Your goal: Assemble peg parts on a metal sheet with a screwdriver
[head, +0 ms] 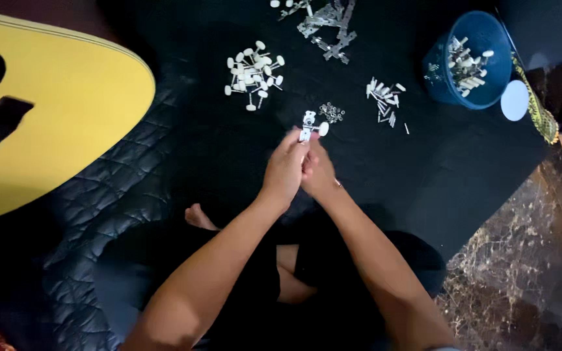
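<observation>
Surface: black quilted mat (pixel 131 195) over marbled floor (pixel 521 273); yellow guitar (pixel 53 117) at left.
Item: tuning peg assy (pixel 309 125), metal w/ white knob; long axis approx. upright in frame, knob to right.
Left hand (pixel 285 170) & right hand (pixel 318 172): pressed close, both pinching assy's lower end, above mat.
Nearby: white knob pile (pixel 253 73), blue cup (pixel 469 58).

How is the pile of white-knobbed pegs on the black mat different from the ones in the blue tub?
The loose pile of pegs lies spread flat on the black mat, near the yellow guitar. The pegs in the blue tub are heaped together, some sticking up above its rim. The loose pile looks larger. Both are white-knobbed pegs with thin shafts.
</observation>
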